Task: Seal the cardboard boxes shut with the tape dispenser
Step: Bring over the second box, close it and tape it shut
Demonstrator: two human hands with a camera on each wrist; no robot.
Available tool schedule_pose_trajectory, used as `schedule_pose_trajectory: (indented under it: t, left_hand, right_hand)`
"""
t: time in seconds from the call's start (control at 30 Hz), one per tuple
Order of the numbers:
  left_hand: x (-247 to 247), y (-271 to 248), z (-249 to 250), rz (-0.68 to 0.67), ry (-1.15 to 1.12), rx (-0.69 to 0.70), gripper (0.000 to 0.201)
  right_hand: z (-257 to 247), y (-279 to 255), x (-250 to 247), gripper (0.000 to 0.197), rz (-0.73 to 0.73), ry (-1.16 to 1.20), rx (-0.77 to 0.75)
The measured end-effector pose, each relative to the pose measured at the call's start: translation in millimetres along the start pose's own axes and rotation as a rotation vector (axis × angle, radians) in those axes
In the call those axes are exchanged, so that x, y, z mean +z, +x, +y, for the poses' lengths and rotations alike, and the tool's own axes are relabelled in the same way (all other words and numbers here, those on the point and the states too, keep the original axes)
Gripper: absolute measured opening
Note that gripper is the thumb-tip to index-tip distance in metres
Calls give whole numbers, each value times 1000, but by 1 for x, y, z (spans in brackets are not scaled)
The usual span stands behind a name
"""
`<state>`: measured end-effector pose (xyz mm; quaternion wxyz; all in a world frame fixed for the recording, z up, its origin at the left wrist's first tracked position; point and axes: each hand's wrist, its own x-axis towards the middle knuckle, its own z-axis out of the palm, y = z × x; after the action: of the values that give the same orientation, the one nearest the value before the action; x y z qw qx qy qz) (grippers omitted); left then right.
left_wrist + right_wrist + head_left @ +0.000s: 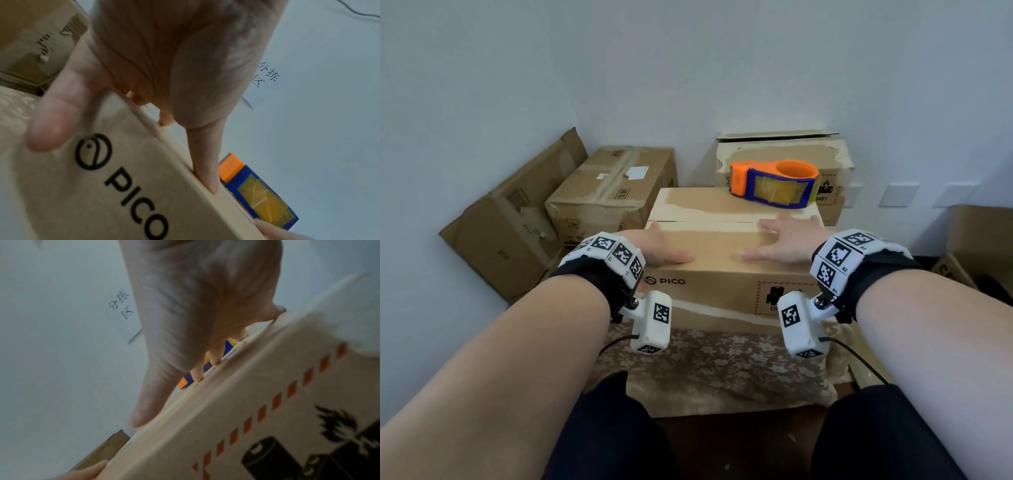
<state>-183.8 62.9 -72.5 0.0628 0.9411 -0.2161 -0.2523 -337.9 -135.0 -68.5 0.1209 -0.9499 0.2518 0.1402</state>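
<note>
Both hands are down flat on the box point(722, 253) right in front of the person. The left hand point(654, 248) is spread over the near left corner with its thumb along the top edge and one fingertip hooked down the front face beside the PICO logo point(665, 281). The right hand point(786, 243) lies with fingers straight and splayed across the near flap. Neither has hold of anything; they only press. The seam point(705, 221) between the two flaps looks nearly closed but not taped, so I'd say the job now is to keep the flaps level and butted together, palms kept clear of the seam line so tape can run along it. One hand should stay pressing while the other fetches the tool. The box sits on a stand under a flowered cloth point(722, 363), not on a desk. Further back, the dispenser point(774, 185), orange and blue, rests on the far flap toward the right, untouched; it sits close to the seam and must come off before the strip is laid. Beyond, a taped box point(613, 192) stands left, flattened cardboard point(506, 219) leans on the wall, and another box point(784, 154) stands behind the dispenser. None of these crowds the work.
</note>
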Motion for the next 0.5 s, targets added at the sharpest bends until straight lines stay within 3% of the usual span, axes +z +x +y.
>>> schedule_pose_trajectory:
  t: [0.17,0.3,0.5]
  left_hand:
    - [3,-1,10,55,-5,100,102]
    - [1,0,13,99,-12,165,99]
    - [3,-1,15,246,-77,240,78]
  right_hand:
    - [8,-11,-8,93,47,82,32]
    - [6,-10,-12,54,104,122,102]
    - [1,-19,-17,38,153,330,178]
